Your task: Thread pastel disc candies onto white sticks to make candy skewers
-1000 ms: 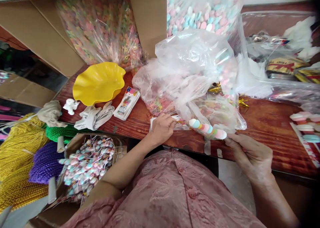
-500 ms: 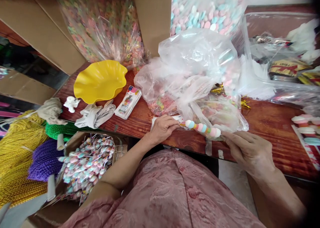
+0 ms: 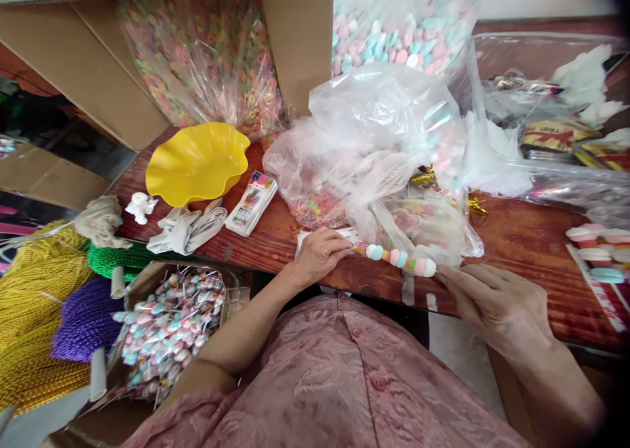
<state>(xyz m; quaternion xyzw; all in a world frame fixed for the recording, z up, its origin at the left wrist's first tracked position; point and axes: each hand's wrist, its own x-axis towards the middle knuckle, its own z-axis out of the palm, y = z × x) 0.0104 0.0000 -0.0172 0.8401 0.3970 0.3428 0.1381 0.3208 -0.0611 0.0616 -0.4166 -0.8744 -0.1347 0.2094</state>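
Note:
A candy skewer [image 3: 398,258], with pink, white, blue and orange pieces in a row, spans the gap between my hands over the table's front edge. My left hand [image 3: 319,254] is closed in a pinch on its left end. At the other end, by a white piece, the thumb and fingers of my right hand [image 3: 502,304] are pressed together; their exact grip on the skewer is hard to make out. A white printed card [image 3: 347,233] lies partly under my left hand. Just behind the skewer, clear plastic bags [image 3: 378,146] of colourful candies are heaped.
A yellow wavy bowl [image 3: 197,162], a stack of printed labels [image 3: 252,203] and a grey cloth [image 3: 187,228] lie left. Below stands a box of finished skewers [image 3: 167,330] beside coloured cords [image 3: 34,317]. At right are a clear plastic bin [image 3: 546,44] and more skewers [image 3: 603,254].
My right hand has shifted slightly right and down, and the skewer's right end has dipped a little with it. My left hand stays nearly in place. The view has moved slightly.

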